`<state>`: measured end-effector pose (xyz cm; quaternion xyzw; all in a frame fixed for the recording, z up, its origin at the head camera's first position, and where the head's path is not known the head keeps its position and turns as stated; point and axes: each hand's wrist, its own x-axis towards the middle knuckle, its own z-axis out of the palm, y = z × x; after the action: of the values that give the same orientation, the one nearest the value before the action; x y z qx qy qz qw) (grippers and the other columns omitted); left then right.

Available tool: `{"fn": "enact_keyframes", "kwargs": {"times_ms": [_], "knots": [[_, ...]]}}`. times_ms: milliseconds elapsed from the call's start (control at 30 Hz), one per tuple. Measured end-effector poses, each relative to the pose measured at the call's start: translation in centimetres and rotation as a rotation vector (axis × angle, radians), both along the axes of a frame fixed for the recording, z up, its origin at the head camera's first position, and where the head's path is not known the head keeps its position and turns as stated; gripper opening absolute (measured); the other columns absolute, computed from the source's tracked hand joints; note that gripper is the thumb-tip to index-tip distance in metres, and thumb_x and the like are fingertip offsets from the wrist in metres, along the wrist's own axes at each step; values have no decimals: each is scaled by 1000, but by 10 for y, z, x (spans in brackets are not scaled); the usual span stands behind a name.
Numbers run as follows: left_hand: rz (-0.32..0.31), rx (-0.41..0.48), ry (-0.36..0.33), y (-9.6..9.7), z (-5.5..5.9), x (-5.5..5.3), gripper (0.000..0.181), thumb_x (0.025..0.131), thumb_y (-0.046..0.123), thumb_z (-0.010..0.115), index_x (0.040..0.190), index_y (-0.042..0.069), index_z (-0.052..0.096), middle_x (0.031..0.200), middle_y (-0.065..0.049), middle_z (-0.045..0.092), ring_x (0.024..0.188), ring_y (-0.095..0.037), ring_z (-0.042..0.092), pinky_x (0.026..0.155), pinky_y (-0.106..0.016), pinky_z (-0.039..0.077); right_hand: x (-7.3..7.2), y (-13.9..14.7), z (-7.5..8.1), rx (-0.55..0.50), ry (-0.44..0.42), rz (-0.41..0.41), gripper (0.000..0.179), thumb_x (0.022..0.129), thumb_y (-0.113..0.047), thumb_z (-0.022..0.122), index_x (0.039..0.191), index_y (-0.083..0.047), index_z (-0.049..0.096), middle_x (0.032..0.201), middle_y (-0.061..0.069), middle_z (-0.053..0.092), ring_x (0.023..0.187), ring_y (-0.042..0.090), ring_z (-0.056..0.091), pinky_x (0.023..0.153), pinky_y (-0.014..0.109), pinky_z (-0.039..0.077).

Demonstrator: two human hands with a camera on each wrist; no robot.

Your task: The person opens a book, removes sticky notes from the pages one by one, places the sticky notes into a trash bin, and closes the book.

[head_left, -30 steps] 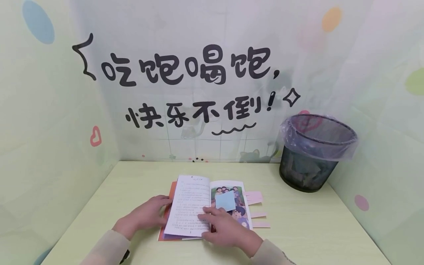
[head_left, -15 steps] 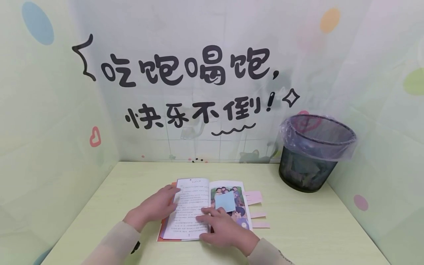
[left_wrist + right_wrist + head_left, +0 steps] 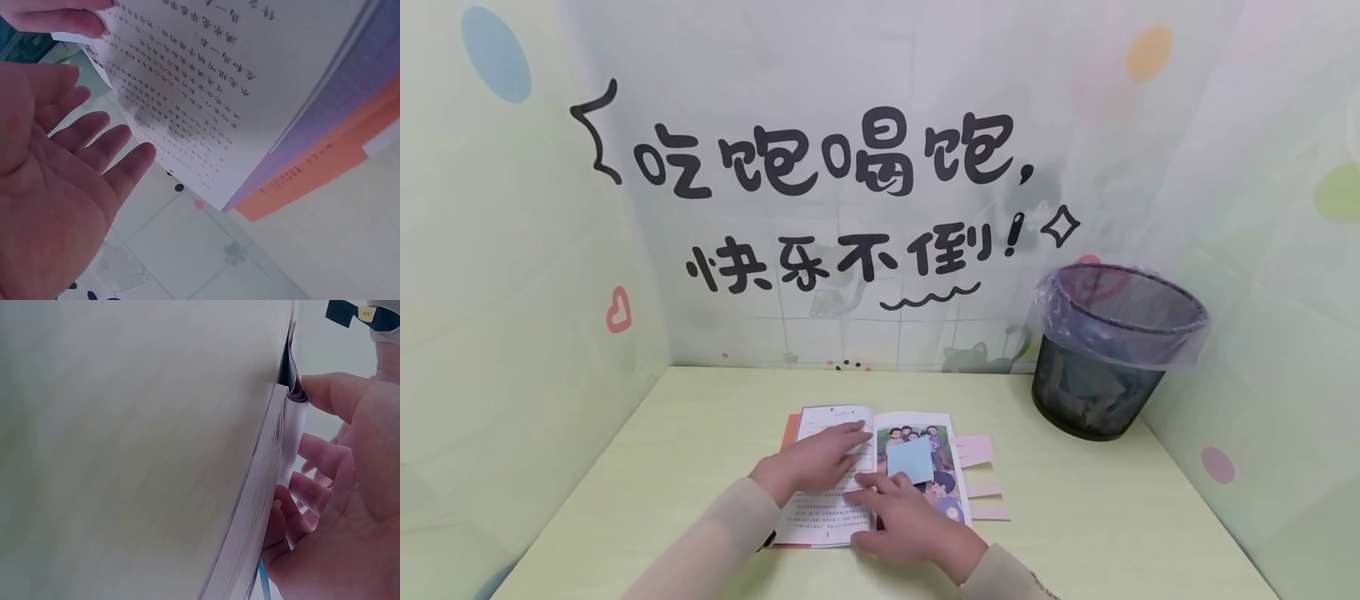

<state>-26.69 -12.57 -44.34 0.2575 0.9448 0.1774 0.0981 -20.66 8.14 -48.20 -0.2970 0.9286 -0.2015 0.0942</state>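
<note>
An open book lies on the table, with a printed left page [image 3: 827, 510] and a colour-illustrated right page [image 3: 953, 483]. My left hand [image 3: 820, 457] is over the left page, its fingers loosely extended towards the fold. In the left wrist view that hand [image 3: 56, 181] shows spread fingers and an open palm beside the page of text [image 3: 250, 106]. My right hand [image 3: 910, 518] rests across the fold and the lower right page, fingers relaxed. A light blue sticky note [image 3: 910, 460] sits on the illustration, just above the right fingers.
Pink paper tabs [image 3: 975, 451] stick out of the book's right edge. An orange cover [image 3: 312, 175] shows beneath the left pages. A black mesh bin [image 3: 1090, 383] with a clear liner stands at the back right. Patterned walls [image 3: 850, 67] enclose the table.
My left hand has moved from the book's left edge rightwards across the left page towards the fold. The left page lies flatter. The right hand has stayed nearly in place.
</note>
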Motion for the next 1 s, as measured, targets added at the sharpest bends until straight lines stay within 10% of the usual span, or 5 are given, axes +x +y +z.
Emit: {"fn": "enact_keyframes", "kwargs": {"times_ms": [600,833,1000], "knots": [[14,-2,-73,5,-17,-2,50,115,32,55,162,13,56,173,-9,48,163,-31,42,134,-52,36,2,7,6,-63,-16,48,54,104,-45,70,156,-29,63,169,3,53,153,30,52,125,52,45],[32,12,-88,8,-16,-1,73,107,58,64,163,12,53,174,-13,46,163,-35,42,132,-55,38,-8,30,20,-295,-98,21,30,106,-25,72,133,-13,76,119,3,73,92,5,64,83,24,57],[47,-34,-61,16,-15,4,99,89,72,79,165,15,51,174,-16,44,160,-40,45,127,-59,44,-17,49,28,-309,-44,-130,22,104,-18,73,124,-12,78,117,3,70,84,6,60,70,22,54]]}}
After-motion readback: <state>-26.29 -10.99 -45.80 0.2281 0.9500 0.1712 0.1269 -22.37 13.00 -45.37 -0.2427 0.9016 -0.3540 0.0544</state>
